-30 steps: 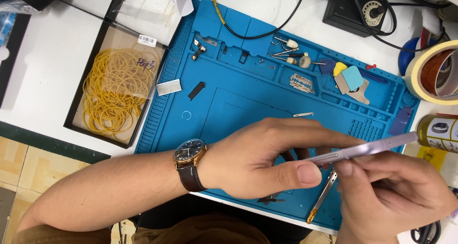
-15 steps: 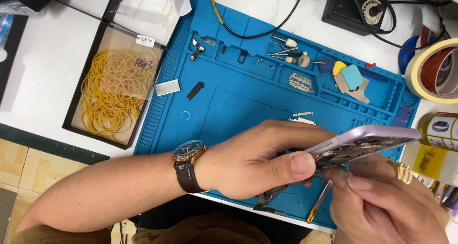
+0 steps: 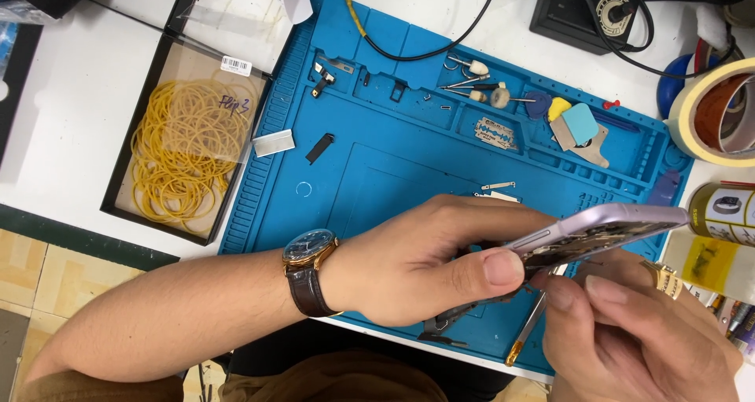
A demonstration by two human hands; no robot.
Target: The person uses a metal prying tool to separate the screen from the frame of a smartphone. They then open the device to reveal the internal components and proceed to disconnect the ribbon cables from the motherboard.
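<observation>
Blue repair mat (image 3: 377,174) fills centre frame on the white worktop (image 3: 71,134). Since a second ago the lilac phone (image 3: 598,230) has tilted from edge-on, exposing its open underside at lower right. Left hand (image 3: 417,268) fingers clamp it; right hand (image 3: 629,331) fingers pinch beneath, near the yellow-handled tool (image 3: 525,331).

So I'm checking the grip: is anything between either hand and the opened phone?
Nothing visible does. The left hand grips the opened phone directly, thumb on its edge. The right hand touches it from below, with a thin yellow-tipped tool beside its fingers.
</observation>
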